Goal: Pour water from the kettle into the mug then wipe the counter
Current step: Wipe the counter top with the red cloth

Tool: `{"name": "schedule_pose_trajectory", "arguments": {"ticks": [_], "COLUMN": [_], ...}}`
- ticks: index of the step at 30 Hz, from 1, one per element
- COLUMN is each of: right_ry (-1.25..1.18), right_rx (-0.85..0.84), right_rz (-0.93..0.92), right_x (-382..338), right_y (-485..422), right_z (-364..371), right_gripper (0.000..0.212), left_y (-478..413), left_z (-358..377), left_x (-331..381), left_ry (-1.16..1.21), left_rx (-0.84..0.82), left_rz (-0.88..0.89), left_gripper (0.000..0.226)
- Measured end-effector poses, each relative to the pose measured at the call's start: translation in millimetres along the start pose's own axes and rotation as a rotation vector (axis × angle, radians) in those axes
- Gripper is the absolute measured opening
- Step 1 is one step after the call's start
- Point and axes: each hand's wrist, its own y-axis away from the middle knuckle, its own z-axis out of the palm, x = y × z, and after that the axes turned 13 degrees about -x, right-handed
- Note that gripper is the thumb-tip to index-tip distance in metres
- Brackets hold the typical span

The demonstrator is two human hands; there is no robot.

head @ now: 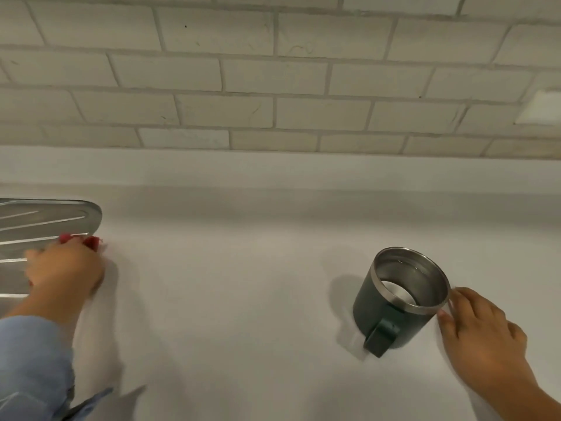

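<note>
A dark green mug (pixel 373 302) with a steel rim and lining stands on the white counter (pixel 236 299) at the right, its handle facing me and water visible inside. My right hand (pixel 482 338) is just to the mug's right, fingers apart, fingertips at or near the rim. My left hand (pixel 65 273) is at the left, pressed down on a red cloth (pixel 88 240) that pokes out beyond the fingers, at the edge of the steel drainboard. No kettle is in view.
A ribbed steel sink drainboard (pixel 45 220) lies at the far left. A white brick-tile backsplash (pixel 273 86) runs along the back, with a pale wall plate (pixel 540 107) at the right. My left arm wears a light blue sleeve (pixel 33 360).
</note>
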Motion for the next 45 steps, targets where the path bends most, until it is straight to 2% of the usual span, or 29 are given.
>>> {"name": "schedule_pose_trajectory", "arguments": {"ticks": [1,3,5,7,9,11,13,14,17,18,20,23,25,27,29,31,33,34,36,37,39,40,43,45], "right_ry": [0.005,0.011,0.005,0.003,0.019,0.027,0.028,0.034,0.033,0.031,0.026,0.015,-0.058,-0.241,-0.499,-0.735,-0.910,-0.980,-1.029,-1.007,-0.936,-0.910,-0.859,-0.866], "right_rx": [-0.006,-0.009,-0.010,-0.027,-0.042,-0.048,-0.046,-0.043,-0.038,-0.039,-0.037,-0.028,-0.033,-0.037,0.005,0.091,0.094,0.053,-0.123,-0.247,-0.483,-0.543,-0.602,-0.568], "right_rz": [0.003,0.006,0.003,-0.006,-0.010,-0.012,-0.025,-0.034,-0.055,-0.054,-0.058,-0.078,-0.105,-0.158,-0.246,-0.319,-0.409,-0.477,-0.611,-0.654,-0.730,-0.768,-0.822,-0.793], "right_x": [-0.9,-2.1,-2.3,-2.6,-2.6,-2.5,-1.8,-1.4,-0.6,-0.4,0.3,3.5,7.3,13.4,19.5,22.2,17.0,14.7,8.3,4.7,1.9,0.1,5.4,16.0], "right_y": [0.7,2.1,3.1,3.9,4.8,5.7,6.7,7.1,7.0,6.8,6.1,5.0,3.4,4.6,16.9,40.2,69.2,83.5,110.0,121.6,136.5,142.4,150.9,146.3], "right_z": [-0.6,-1.1,-3.4,-5.5,-6.0,-6.8,-7.2,-7.4,-8.2,-8.4,-7.7,-7.2,-9.9,-15.8,-26.3,-39.4,-54.4,-62.9,-78.1,-86.0,-92.9,-96.0,-97.8,-98.4], "right_gripper": [0.042,0.043,0.043,0.044,0.046,0.047,0.047,0.048,0.047,0.047,0.047,0.045,0.042,0.036,0.031,0.016,0.032,0.034,0.013,0.027,0.070,0.077,0.071,0.046], "left_y": [51.4,177.3,255.3,300.5,317.0,308.6,277.6,264.3,227.0,220.9,236.1,296.6,345.7,391.0,425.5,454.0,479.2,491.5,514.6,525.4,548.2,559.4,585.9,597.2], "left_z": [-13.9,-34.5,-25.9,8.0,27.8,23.1,5.8,-6.3,-34.5,-42.3,-55.0,-70.0,-78.0,-83.1,-85.6,-87.0,-88.2,-87.8,-85.6,-84.4,-83.6,-83.2,-82.6,-82.9], "left_x": [47.2,136.7,178.1,183.9,175.1,156.9,122.0,101.8,23.9,3.5,5.8,70.3,109.1,137.2,159.4,180.1,201.2,212.6,236.3,248.5,273.3,285.2,316.9,334.2], "left_ry": [-0.079,-0.086,-0.025,-0.181,-0.290,-0.275,-0.282,-0.298,-0.313,-0.271,-0.211,-0.107,0.141,0.346,0.416,0.458,0.521,0.549,0.558,0.534,0.470,0.474,0.561,0.597], "left_rx": [0.161,0.249,0.231,0.153,0.069,0.059,0.116,0.114,0.008,-0.032,-0.050,-0.052,-0.171,-0.320,-0.412,-0.452,-0.511,-0.528,-0.510,-0.476,-0.396,-0.373,-0.347,-0.315], "left_rz": [0.017,0.266,0.556,0.780,0.808,0.781,0.618,0.479,0.050,-0.010,-0.024,0.108,0.199,0.307,0.420,0.516,0.587,0.618,0.694,0.739,0.821,0.863,0.985,1.028], "left_gripper": [0.046,0.040,0.045,0.044,0.040,0.043,0.050,0.050,0.044,0.047,0.053,0.038,0.032,0.024,0.025,0.027,0.027,0.028,0.029,0.029,0.027,0.026,0.026,0.025]}}
